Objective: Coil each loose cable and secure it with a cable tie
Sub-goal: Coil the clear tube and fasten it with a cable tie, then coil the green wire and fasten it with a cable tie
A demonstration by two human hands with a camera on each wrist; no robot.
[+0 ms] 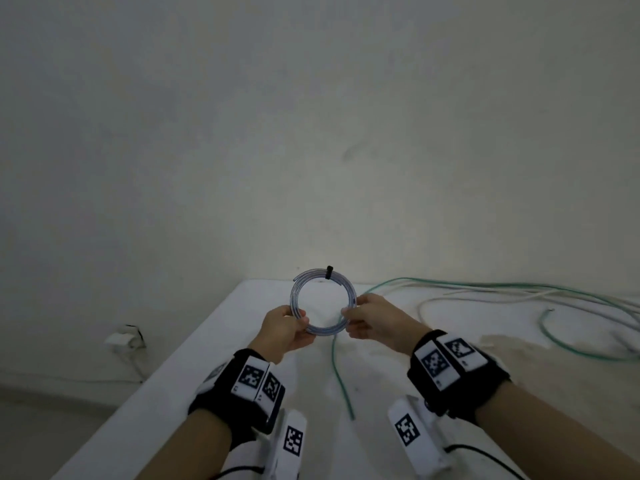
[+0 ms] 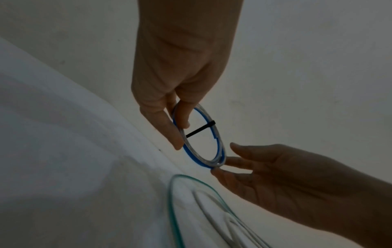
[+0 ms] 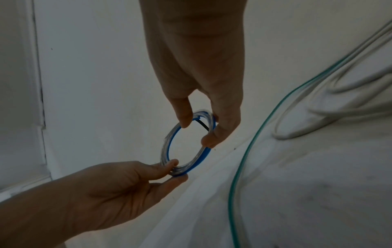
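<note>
The coil (image 1: 322,303) is held up in the air over the far edge of the table (image 1: 194,344), pinched on 2 opposite sides: the left hand (image 1: 284,332) has thumb and fingertips closed on the lower-left of the ring, and the right hand (image 1: 372,320) is clamped the same way on the right side. A black cable tie (image 1: 328,272) is already wrapped round the top of the ring, with its tail sticking out across the loop in the left wrist view, so this one looks basically done and what's left is probably a check and a set-down. To do that bit well, the strands should be kept flat against each other while the tie is given a last snug pull, since 1 loose end of the clear-and-blue cable is seen poking out near the tie and could spring free if the grip is eased too soon. The pinch is best kept light, because the ring is thin and gets squashed oval easily. Once it's snug, the coil is better parked well away from the green cable (image 1: 341,379) and the white cable (image 1: 450,301), which are still lying loose and tangled together on the table, so nothing gets snagged when the next one is picked out.
</note>
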